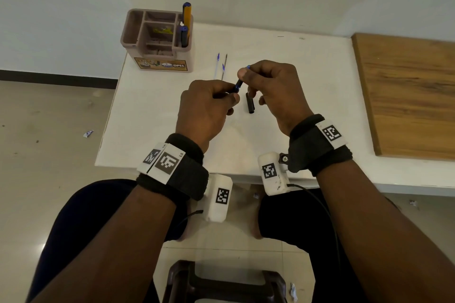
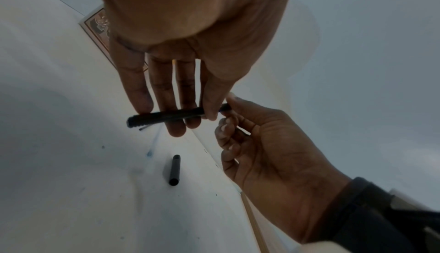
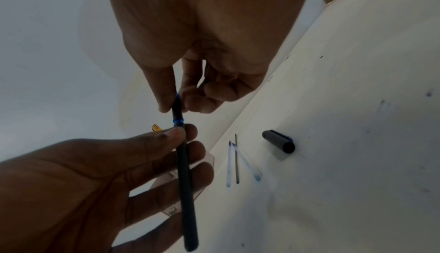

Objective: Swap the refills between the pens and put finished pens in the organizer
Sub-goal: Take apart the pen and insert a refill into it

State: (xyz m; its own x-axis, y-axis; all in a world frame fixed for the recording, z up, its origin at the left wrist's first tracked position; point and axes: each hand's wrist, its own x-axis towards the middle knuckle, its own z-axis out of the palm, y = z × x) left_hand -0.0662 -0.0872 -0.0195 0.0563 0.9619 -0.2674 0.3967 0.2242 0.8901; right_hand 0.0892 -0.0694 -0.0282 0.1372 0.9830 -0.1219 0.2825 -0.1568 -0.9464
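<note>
between both sets of fingertips the dark pen (image 3: 184, 163) is pinched — left hand (image 1: 206, 106) on its barrel, right hand (image 1: 268, 88) twisting the tip — so a slip could drop it onto the loose refills (image 3: 235, 163).

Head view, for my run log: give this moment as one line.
left hand: grips black pen barrel | right hand: pinches its tip end | cap, refills: on table | organizer: two pens
</note>
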